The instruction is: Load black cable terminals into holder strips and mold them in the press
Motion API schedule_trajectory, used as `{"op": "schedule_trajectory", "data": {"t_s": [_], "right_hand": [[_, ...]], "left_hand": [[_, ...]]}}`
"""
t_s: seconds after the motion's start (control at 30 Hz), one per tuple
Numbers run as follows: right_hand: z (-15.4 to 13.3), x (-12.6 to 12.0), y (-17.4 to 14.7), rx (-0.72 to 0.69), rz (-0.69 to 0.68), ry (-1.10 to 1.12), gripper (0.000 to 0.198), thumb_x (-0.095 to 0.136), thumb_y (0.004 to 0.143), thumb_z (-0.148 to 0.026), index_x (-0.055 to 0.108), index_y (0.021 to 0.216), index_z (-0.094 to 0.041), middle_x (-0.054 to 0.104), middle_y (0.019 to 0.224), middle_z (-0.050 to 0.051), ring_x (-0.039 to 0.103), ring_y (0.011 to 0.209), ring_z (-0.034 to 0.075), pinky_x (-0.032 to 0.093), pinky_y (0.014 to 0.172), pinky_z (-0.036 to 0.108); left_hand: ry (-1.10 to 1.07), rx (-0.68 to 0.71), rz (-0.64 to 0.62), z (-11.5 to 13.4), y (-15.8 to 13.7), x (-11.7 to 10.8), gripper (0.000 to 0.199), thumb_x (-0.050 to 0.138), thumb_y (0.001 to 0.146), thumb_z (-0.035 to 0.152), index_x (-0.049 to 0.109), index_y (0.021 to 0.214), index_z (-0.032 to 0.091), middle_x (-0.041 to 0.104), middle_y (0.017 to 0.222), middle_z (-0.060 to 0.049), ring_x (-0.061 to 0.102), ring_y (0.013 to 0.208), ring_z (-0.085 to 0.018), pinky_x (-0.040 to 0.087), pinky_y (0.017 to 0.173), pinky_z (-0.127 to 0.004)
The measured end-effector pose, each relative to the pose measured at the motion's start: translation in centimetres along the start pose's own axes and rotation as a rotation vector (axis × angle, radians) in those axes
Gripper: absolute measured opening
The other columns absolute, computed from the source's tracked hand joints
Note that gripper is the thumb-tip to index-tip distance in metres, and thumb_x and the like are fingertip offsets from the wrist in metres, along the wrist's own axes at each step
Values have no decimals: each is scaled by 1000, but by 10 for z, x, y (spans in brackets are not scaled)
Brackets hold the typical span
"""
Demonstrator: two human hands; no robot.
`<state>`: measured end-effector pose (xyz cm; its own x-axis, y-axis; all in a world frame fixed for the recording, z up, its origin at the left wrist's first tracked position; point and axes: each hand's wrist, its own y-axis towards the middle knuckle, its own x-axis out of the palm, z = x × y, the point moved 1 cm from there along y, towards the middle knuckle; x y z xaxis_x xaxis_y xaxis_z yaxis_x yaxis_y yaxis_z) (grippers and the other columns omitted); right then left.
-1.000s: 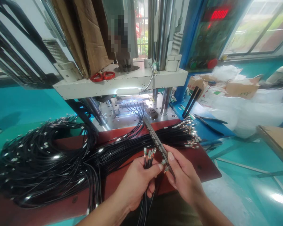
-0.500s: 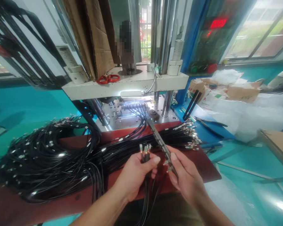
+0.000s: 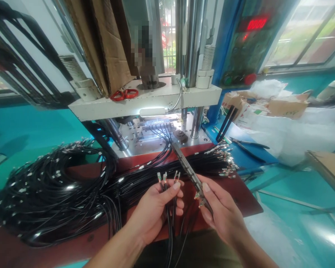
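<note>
A reddish-brown tabletop (image 3: 240, 204) is covered at left by a coil of black cables (image 3: 44, 201) and crossed by a straight cable bundle (image 3: 153, 173), in front of a press (image 3: 100, 106). White plastic bags (image 3: 298, 130) are heaped at right, below a window (image 3: 304, 41). A slim, dark, segmented strip (image 3: 190, 172) is held slantwise over the tabletop, its lower end gripped by the right hand (image 3: 222, 208). Loose cables (image 3: 170, 242) with metallic tips are pinched in the left hand (image 3: 156, 208); the hands are set apart.

Left grip (image 3: 156, 204), right grip (image 3: 222, 204) and forearms (image 3: 120, 242) are bare above dark olive cloth (image 3: 206, 249).
</note>
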<state>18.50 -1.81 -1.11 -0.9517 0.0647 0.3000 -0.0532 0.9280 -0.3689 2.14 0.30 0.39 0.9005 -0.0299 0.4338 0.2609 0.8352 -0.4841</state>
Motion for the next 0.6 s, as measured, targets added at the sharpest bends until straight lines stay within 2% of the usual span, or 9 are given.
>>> {"op": "schedule_trajectory", "data": {"t_s": [0.2,0.33,0.47,0.6], "right_hand": [[1,-1,1,-20,-14,7,45,57,85,-53,58,122,-28,42,58,-7,30,39,3,23,33,14],[2,-2,2,-32,-30,3,46,58,84,-53,58,122,-28,46,59,-6,30,38,3,26,33,15],[2,-2,2,-20,-28,-22,45,55,86,-52,56,124,-29,51,65,-5,30,38,3,27,34,15],[0,-1,2,-1,-44,-19,50,57,84,-53,54,127,-27,52,65,-4,32,40,4,26,33,15]], "left_hand": [[-58,-5,-12,-1,5,-5,24,63,84,28,65,101,11,57,83,-3,55,63,-9,47,57,-23],[-42,15,45,-4,7,-3,20,67,80,28,62,92,12,55,73,0,49,53,-6,40,46,-20],[112,39,63,-7,5,1,22,70,77,31,56,81,15,52,59,4,40,43,-5,32,40,-18],[280,40,24,-9,3,4,25,66,79,38,57,82,15,44,45,7,34,38,-5,28,38,-17]]}}
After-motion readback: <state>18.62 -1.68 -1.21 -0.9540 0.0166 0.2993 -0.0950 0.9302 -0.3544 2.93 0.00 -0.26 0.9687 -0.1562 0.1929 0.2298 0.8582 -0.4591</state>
